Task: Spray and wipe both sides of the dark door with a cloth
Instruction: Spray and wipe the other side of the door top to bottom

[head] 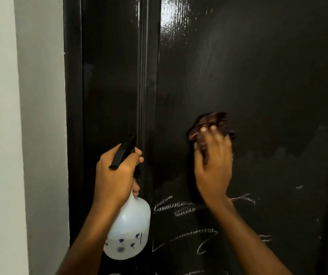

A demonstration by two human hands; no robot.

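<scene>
The dark glossy door (258,76) fills the right and centre of the view. White chalk scribbles (189,209) cover its lower part, while the upper part looks wet and shiny. My right hand (212,167) presses a dark brown cloth (212,124) flat against the door, just above the scribbles; the hand and cloth are blurred. My left hand (115,175) grips the neck of a translucent white spray bottle (129,229) with a black trigger head (122,153), held beside the door's left edge. The bottle is partly filled with liquid.
A dark door frame (74,116) runs vertically left of the door. Further left stands a pale grey-white wall (20,135). A vertical groove (143,76) separates the frame from the door panel.
</scene>
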